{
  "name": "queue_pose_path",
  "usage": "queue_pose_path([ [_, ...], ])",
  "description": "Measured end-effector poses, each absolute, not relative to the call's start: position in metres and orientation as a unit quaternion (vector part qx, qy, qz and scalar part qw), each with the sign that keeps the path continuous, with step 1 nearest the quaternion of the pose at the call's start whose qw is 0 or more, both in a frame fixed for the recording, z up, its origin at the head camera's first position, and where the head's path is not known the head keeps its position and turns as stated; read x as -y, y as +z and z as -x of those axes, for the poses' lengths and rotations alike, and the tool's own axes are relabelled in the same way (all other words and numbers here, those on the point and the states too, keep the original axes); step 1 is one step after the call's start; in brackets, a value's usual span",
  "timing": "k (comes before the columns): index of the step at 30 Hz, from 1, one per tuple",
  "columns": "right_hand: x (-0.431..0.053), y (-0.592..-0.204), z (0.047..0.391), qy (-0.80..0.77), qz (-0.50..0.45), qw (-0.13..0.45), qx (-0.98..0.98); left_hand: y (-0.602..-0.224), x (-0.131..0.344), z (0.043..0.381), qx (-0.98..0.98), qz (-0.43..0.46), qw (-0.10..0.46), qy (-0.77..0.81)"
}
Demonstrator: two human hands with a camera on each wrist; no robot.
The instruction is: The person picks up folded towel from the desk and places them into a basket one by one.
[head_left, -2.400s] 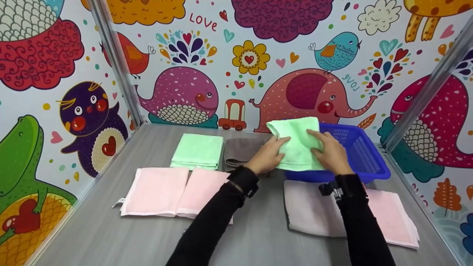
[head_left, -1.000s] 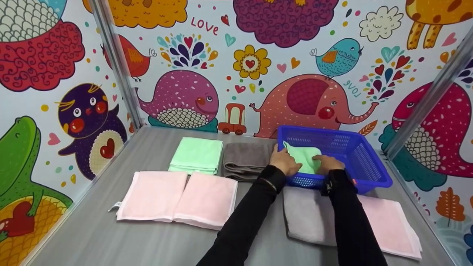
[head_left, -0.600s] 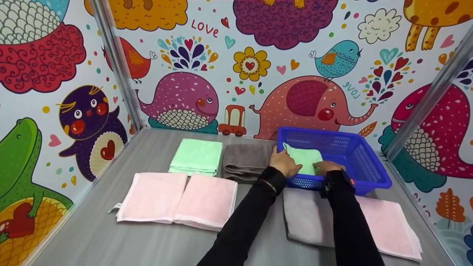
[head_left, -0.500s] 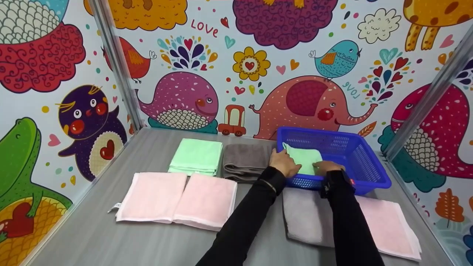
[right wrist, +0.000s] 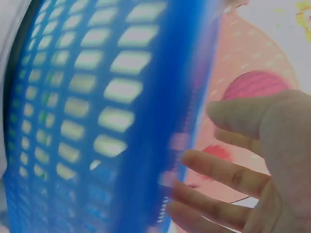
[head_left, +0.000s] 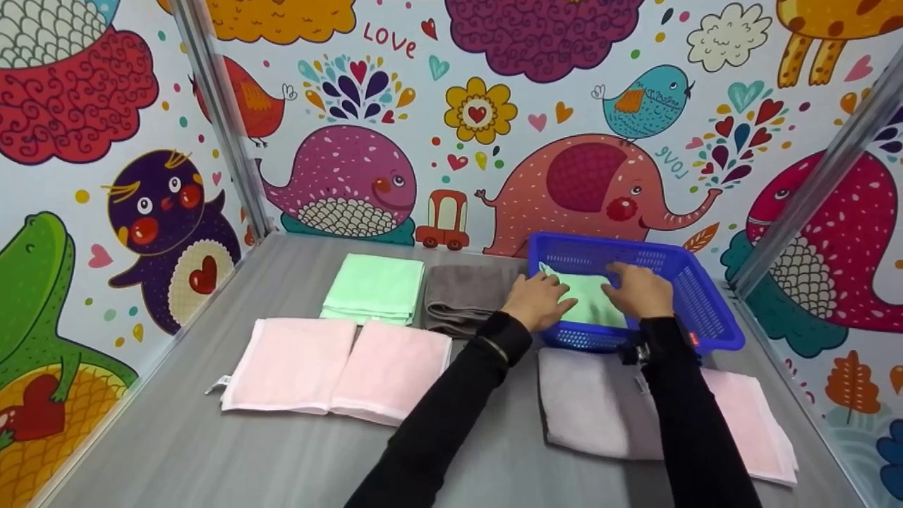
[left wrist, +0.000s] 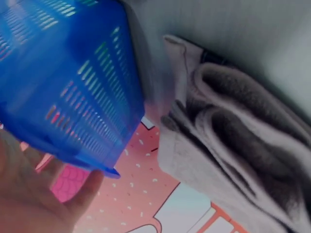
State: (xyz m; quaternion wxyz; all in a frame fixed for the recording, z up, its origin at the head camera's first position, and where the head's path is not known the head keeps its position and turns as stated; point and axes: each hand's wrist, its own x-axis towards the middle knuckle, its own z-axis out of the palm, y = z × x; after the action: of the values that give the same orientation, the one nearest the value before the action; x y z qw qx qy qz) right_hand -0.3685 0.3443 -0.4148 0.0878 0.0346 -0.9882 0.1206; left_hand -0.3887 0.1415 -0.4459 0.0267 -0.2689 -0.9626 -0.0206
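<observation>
A folded light green towel (head_left: 591, 300) lies in the left part of the blue plastic basket (head_left: 712, 310). My left hand (head_left: 537, 300) is over the basket's front left corner with its fingers loosely spread, holding nothing. Above the basket's front side, my right hand (head_left: 640, 289) has thumb and fingers apart beside the towel, with nothing between them. In the right wrist view its fingers (right wrist: 223, 174) show spread near the basket's rim. Left of the basket sits a folded grey-brown towel (head_left: 469, 289), its layered folds large in the left wrist view.
A folded green towel (head_left: 374, 286) lies at the back left. Two pink folded panels (head_left: 296, 363) lie in front of it. Before the basket are a light grey-brown towel (head_left: 582, 406) and a pink towel (head_left: 751, 423), partly under the right sleeve. Printed walls stand around the table.
Both hands carried the green towel over and lowered it into the basket. Now they have let go and risen from it, the right hand moving up and slightly right.
</observation>
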Motion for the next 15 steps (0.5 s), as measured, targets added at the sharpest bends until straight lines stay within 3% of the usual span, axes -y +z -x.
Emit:
queue_pose_path([
  [7,-0.33,-0.427,0.336,0.157,-0.07,0.162,0.972,-0.448,-0.095,0.374,0.941,0.301,0.116,-0.1],
  [15,-0.324,-0.462,0.317,0.184,-0.083,0.141,0.969,-0.459,0.029,0.335,0.937,0.293,0.131,-0.138],
])
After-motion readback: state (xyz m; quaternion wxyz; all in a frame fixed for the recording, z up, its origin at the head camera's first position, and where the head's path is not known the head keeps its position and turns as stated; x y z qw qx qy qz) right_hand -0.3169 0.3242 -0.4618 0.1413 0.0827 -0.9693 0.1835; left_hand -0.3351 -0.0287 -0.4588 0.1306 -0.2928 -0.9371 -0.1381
